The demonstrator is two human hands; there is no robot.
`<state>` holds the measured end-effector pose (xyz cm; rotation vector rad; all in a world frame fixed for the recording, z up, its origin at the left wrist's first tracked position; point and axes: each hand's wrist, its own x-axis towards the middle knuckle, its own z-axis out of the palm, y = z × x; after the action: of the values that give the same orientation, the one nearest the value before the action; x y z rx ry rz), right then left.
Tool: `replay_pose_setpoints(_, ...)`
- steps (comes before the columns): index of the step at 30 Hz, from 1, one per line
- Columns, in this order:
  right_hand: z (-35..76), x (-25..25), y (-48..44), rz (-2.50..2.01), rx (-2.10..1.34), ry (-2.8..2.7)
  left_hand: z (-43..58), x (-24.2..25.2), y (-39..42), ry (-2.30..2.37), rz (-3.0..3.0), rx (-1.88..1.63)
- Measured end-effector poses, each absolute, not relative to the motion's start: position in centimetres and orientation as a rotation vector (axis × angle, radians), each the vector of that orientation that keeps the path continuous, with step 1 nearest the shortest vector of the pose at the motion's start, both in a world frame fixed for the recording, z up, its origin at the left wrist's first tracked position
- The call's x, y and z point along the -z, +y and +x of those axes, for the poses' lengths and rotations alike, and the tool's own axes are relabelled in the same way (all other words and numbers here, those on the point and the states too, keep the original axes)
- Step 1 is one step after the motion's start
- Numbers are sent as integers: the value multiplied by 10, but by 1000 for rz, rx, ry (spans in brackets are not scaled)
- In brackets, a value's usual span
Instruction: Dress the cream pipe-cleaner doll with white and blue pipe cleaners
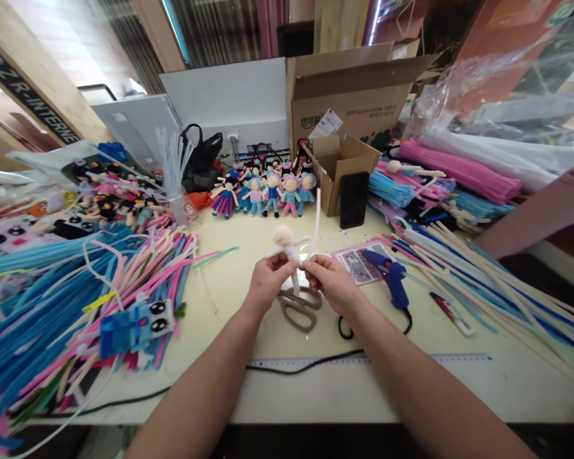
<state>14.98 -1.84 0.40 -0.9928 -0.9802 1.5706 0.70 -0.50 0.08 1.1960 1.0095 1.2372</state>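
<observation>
Between my hands is a small doll [284,237] with a round peach head and a body and arms wound in white pipe cleaner. My left hand [273,277] pinches it around the torso. My right hand [329,275] grips a white pipe cleaner [317,220] close to the doll's waist, its free end sticking upward. Below the doll, scissors [300,313] with grey-brown handles lie on the table, partly covered by the doll's leg. A blue glue gun [391,277] rests to the right of my right hand.
Pipe cleaners [57,287] in many colours heap at the left; more [483,274] spread at the right. Finished dolls [272,191] line the back beside a small cardboard box [337,169] and a black phone [354,199]. A ruler [440,357] and black cable [287,371] cross the front.
</observation>
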Motion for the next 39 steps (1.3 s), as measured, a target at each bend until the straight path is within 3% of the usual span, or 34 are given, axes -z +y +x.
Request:
replay_pose_setpoints(16,154,-3,-18,-846,-1839,-821,4,3,-4,1020,1331,-1237)
replay_pose_setpoints(19,152,-2,-18,-848,-1726,-865,5,-1,-5,1019,1267,-1219)
replay_pose_setpoints(28,157,0,-15,-1121,-913,-1345,3,3,-5,892,1045,-1158)
replay_pose_setpoints(39,152,1,-18,-1128,-984,-1343,8,-5,-6,860,673,-1167)
